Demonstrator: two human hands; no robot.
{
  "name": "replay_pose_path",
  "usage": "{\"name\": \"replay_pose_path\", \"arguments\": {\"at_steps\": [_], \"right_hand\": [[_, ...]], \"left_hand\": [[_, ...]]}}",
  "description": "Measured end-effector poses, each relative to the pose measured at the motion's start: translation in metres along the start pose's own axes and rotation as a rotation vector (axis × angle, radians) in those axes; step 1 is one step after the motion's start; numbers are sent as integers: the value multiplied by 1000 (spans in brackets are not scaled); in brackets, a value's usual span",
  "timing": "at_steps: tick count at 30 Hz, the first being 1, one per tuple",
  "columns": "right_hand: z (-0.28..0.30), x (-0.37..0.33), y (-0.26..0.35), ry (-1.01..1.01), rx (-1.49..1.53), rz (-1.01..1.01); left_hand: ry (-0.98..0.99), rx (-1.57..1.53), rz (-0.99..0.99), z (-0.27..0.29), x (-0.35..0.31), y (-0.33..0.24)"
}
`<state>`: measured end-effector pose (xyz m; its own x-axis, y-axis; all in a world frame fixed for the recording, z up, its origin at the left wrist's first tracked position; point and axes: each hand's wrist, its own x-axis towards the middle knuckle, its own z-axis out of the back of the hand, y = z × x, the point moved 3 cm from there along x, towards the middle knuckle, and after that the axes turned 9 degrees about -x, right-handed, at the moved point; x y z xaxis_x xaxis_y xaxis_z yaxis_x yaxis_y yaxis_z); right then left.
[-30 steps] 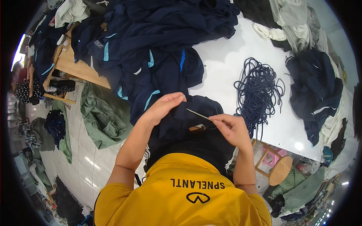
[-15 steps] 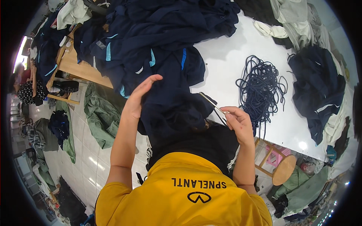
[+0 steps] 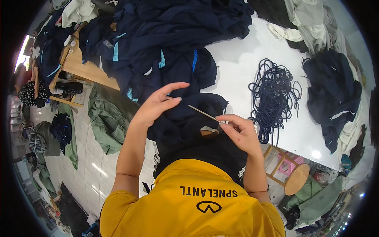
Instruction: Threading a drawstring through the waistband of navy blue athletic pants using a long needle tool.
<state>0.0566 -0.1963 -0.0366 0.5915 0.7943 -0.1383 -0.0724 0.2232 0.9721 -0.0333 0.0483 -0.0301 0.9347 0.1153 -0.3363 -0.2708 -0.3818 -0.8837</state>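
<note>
- The left hand point(image 3: 157, 103) is near the middle of the frame, a little to the left; its thumb and index finger are spread apart, with a visible gap between them, and nothing is seen gripped there.
- The right hand point(image 3: 241, 133) is to the right of the centre; its thumb and fingers pinch one end of a thin rod point(image 3: 204, 114).
- This rod is in the middle of the frame, slanting to the upper left, and its free tip points toward the left hand without touching it.
- Behind the rod lies a dark navy cloth point(image 3: 207, 102), at the near edge of the white table point(image 3: 233, 65).
- A loose tangle of navy cord point(image 3: 270, 96) lies on this table, right of the centre.
- A big heap of navy garments point(image 3: 177, 29) with light blue strips fills the upper middle.
- Another navy garment point(image 3: 329, 89) lies at the right side.
- A round wooden stool point(image 3: 297, 179) stands at the lower right.
- A green cloth point(image 3: 104, 120) is on the tiled floor point(image 3: 89, 162), left of the centre.
</note>
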Motion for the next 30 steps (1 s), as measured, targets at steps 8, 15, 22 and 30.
{"name": "replay_pose_path", "arguments": {"at_steps": [8, 15, 22, 30], "right_hand": [[7, -1, 14, -116, -408, 14], [6, -2, -2, 303, 272, -180], [18, -4, 3, 216, 210, -135], [18, 1, 38, 278, -215, 325]], "left_hand": [[123, 118, 38, -15, 2, 0], [511, 103, -51, -35, -5, -5], [572, 851, -101, -34, -6, -36], [497, 1007, -256, -68, -15, -9]]}}
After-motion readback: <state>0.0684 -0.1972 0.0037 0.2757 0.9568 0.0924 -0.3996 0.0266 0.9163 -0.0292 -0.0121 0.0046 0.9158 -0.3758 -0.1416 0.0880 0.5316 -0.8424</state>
